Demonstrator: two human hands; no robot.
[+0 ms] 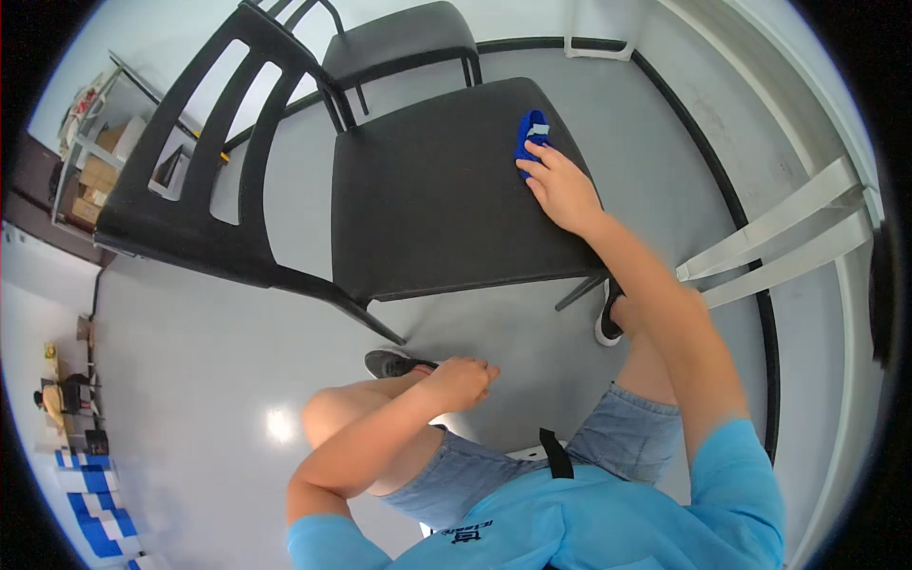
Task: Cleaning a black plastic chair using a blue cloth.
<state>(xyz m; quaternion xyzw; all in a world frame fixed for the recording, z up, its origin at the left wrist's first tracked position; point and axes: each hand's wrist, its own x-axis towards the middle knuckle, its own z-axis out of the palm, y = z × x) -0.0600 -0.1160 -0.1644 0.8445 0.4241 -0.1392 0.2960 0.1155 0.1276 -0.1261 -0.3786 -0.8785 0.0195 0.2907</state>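
A black chair with a slatted backrest stands before me, its backrest on the left. Near the right edge of its seat lies a bunched blue cloth with a small white tag. My right hand rests on the seat, its fingertips on the near end of the cloth; whether they grip it is hard to see. Over my lap, near my knee, my left hand is loosely curled, touching neither chair nor cloth. Nothing shows in its fingers.
Behind the chair stands a second black chair. White slanted bars rise close by my right arm. Far left is a metal shelf with cardboard boxes; a person sits farther off.
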